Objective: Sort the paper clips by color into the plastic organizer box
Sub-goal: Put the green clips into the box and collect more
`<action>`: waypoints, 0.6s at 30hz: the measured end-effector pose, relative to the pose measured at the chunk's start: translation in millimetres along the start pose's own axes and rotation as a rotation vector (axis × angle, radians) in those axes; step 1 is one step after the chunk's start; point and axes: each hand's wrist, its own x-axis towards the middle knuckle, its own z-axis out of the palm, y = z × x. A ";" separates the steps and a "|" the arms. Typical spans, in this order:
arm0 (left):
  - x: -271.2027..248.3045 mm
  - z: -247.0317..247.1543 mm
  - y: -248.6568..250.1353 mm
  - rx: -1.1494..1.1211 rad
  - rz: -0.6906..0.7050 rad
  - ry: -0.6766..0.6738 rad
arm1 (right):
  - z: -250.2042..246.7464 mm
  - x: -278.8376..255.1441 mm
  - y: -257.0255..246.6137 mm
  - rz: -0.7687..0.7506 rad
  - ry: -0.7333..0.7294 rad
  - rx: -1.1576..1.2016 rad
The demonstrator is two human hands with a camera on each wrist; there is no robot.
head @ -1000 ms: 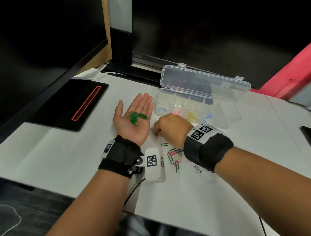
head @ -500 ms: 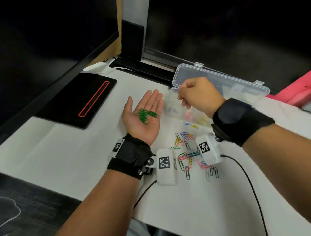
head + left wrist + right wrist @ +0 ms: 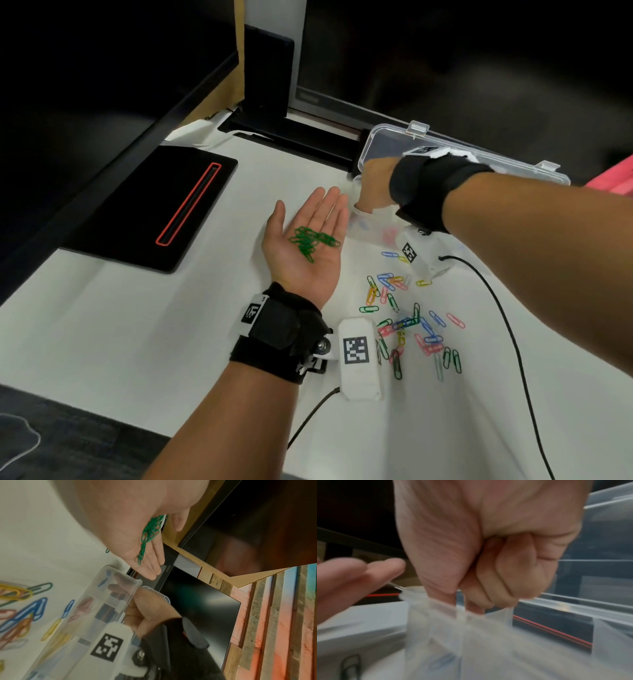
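My left hand (image 3: pixel 308 219) lies palm up on the white table with straight fingers, and several green paper clips (image 3: pixel 310 240) rest loose on the palm. My right hand (image 3: pixel 371 186) pinches the left end wall of the clear plastic organizer box (image 3: pixel 373 229), whose lid (image 3: pixel 479 161) stands open behind. In the right wrist view the thumb and curled fingers (image 3: pixel 488 574) clamp the box wall (image 3: pixel 471 635). The left wrist view shows the green clips (image 3: pixel 149 534) and blue and red clips inside the box (image 3: pixel 109 601). A mixed pile of loose paper clips (image 3: pixel 407 322) lies right of my left wrist.
A black pad with a red outline (image 3: pixel 154 212) lies at the left. A monitor stand (image 3: pixel 270 85) and dark screens stand behind. Thin black cables (image 3: pixel 507 325) run across the table at the right. A pink object (image 3: pixel 613 178) sits at the far right.
My right hand left the loose clip pile, rose to the organizer box and took hold of its left end. My left hand stayed palm up with the green clips.
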 end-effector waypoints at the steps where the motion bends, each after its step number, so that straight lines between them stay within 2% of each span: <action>1: 0.2 0.0 -0.2 -0.001 -0.004 0.001 | 3.4 6.6 -3.1 -0.016 0.003 -0.051; 7: 2.8 -2.8 0.2 0.004 0.020 0.017 | 0.9 8.9 -24.4 -0.047 0.031 -0.151; 12: 3.3 -3.1 0.4 -0.006 0.014 -0.001 | 5.5 20.2 -21.9 0.049 0.019 0.151; 16: 2.2 -2.1 1.9 -0.016 0.017 -0.008 | 7.4 21.2 -20.1 0.035 0.031 0.168; 18: 2.1 -1.7 3.1 -0.015 0.024 -0.005 | 8.5 23.0 -20.3 0.020 0.009 0.100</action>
